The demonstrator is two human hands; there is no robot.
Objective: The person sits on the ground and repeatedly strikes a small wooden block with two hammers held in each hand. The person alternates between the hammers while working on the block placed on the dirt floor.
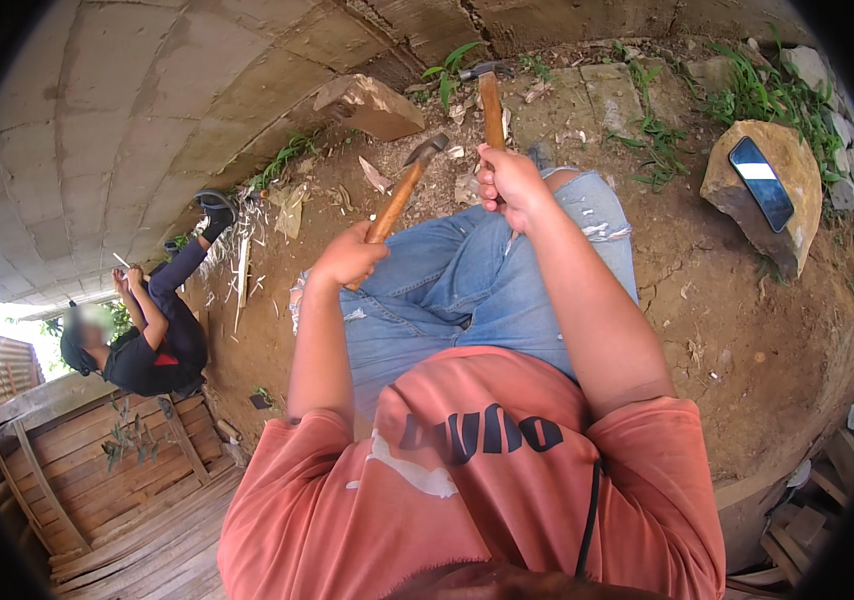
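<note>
Each of my hands is closed round the wooden handle of a hammer. My left hand (349, 256) grips the lower part of one hammer (402, 200) over my left thigh, its dark metal head tilted up and to the right. In my right hand (515, 188) a second hammer (492, 110) points away from me, nearly straight, its dark head near the green weeds by the wall. The two hammers are apart. My legs, in torn blue jeans (467, 270), lie folded below both hands.
A stone block (371, 106) rests against the concrete wall (157, 110). At the right, a phone (761, 184) lies on a big flat rock (792, 240). Wood chips and pale shavings (244, 240) litter the dirt. Another person (152, 335) sits at the left, holding a thin pale stick.
</note>
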